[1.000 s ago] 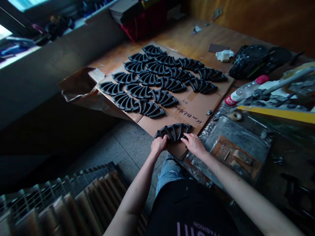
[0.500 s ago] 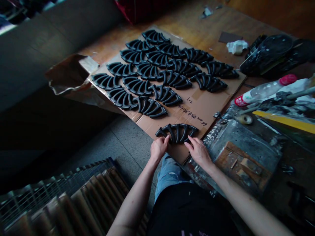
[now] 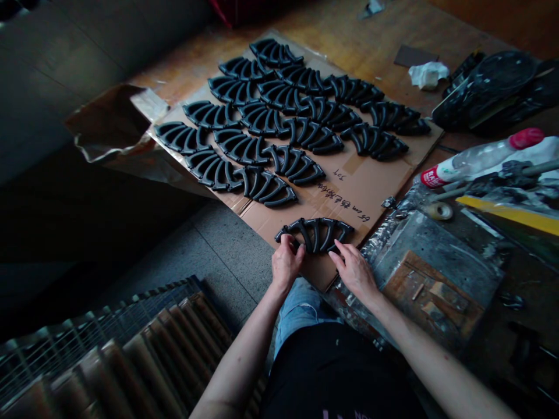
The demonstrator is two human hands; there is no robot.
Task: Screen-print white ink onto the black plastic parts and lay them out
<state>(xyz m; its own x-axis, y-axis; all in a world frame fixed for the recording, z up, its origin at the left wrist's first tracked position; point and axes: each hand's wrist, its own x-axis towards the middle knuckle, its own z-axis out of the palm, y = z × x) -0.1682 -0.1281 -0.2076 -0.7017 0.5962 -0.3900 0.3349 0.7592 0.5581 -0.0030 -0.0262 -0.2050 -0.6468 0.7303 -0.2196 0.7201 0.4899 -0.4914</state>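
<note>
A black curved, ribbed piece [image 3: 322, 231] lies at the near corner of a cardboard sheet [image 3: 353, 186] with handwriting on it. My left hand [image 3: 287, 263] is closed on the left end of this piece, thumb and fingers around its edge. At the right end, my right hand [image 3: 353, 267] pinches the piece between thumb and fingertips. Farther up the sheet, several similar black pieces [image 3: 266, 186] lie in overlapping rows.
On the right are a plastic bottle [image 3: 476, 160] with a red cap, a tape roll [image 3: 439, 211], a yellow strip [image 3: 510, 213] and a brown board [image 3: 430, 297]. A wire rack [image 3: 87, 331] of brown slats stands lower left. White crumpled tissue [image 3: 428, 75] lies behind.
My left hand has shifted its fingers up over the left end of the black piece. My right hand stays nearly in place. The view has tilted slightly.
</note>
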